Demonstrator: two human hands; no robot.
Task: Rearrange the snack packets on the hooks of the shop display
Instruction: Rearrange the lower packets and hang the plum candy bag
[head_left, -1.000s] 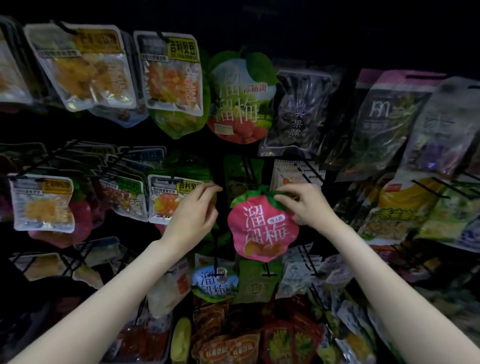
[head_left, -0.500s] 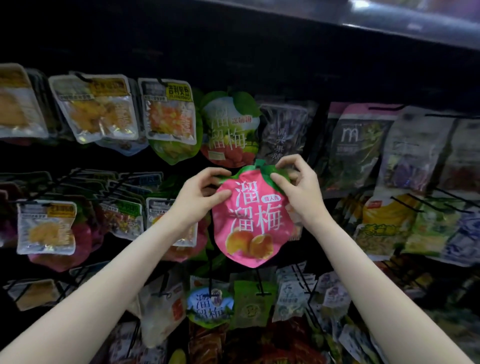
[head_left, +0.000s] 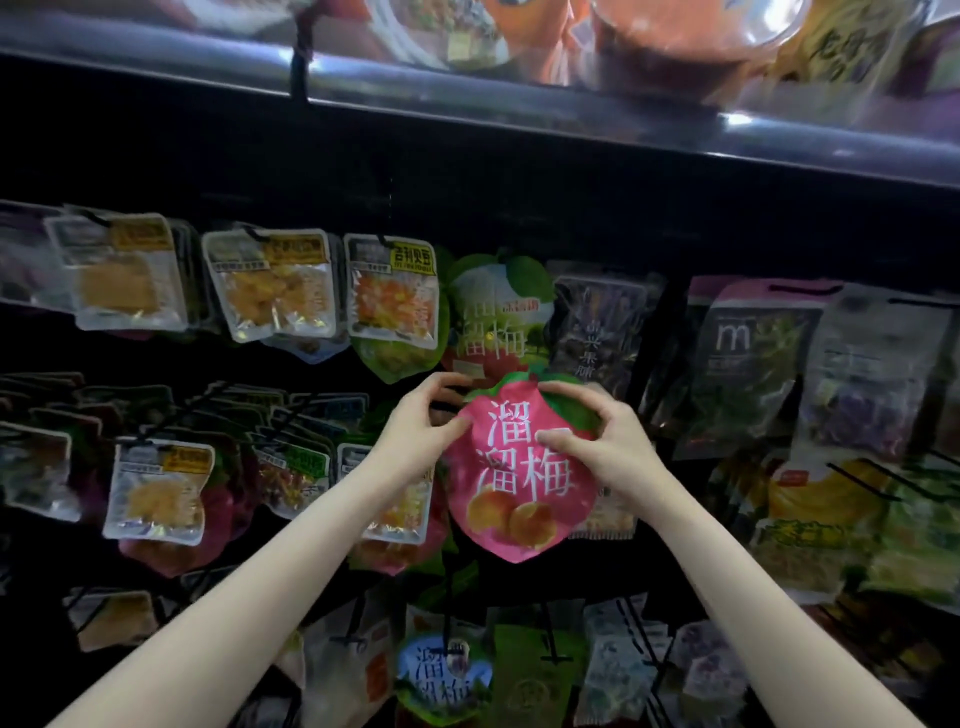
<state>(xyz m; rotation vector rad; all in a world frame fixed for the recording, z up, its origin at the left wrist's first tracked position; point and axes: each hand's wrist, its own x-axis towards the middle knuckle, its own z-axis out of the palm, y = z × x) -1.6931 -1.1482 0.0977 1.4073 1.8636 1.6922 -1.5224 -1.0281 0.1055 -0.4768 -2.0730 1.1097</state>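
In the head view, the left hand (head_left: 415, 421) is pinching the upper left edge of the pink peach-shaped packet (head_left: 519, 483), while the right hand (head_left: 602, 441) is pinching its leafy top and pressing a thumb across its front. The packet is hanging free between both hands, apparently not yet hooked; hanging it is judged still to come. It is reading 溜溜梅, like the green packet (head_left: 498, 317) just above the hands.

Two hands (head_left: 421, 415) (head_left: 602, 441), one pink packet (head_left: 519, 483), perhaps three clear packets (head_left: 267, 286) along the top row.
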